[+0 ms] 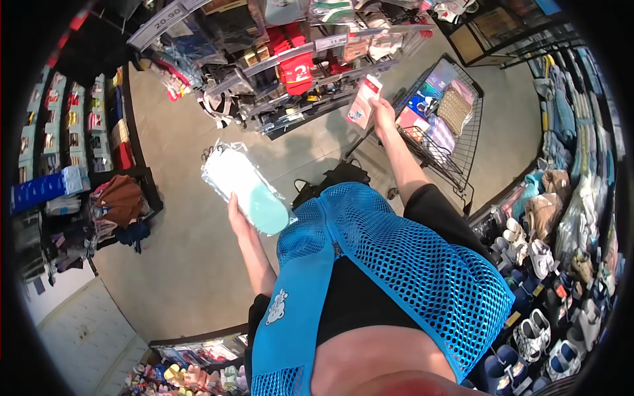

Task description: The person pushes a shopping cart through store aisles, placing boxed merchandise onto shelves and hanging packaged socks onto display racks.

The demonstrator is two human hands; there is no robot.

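Observation:
My left hand (236,212) is closed on a stack of clear-wrapped packages (246,188), white at the top and pale green at the rounded lower end, with small dark hooks at the upper edge. My right hand (382,117) grips a flat pink and white package (364,102) with a red top, held up near the cart. A wire shopping cart (470,162) stands just beyond my right hand. Inside it lie a woven beige item (456,109), a blue package (422,104) and a striped item (440,134).
Ahead is a display rack (277,56) with price labels and red packages (295,71). Folded clothes (561,125) and shoes (531,333) line the right side. Shelves with clothes (119,198) stand at the left, and slippers (191,376) sit at the bottom left.

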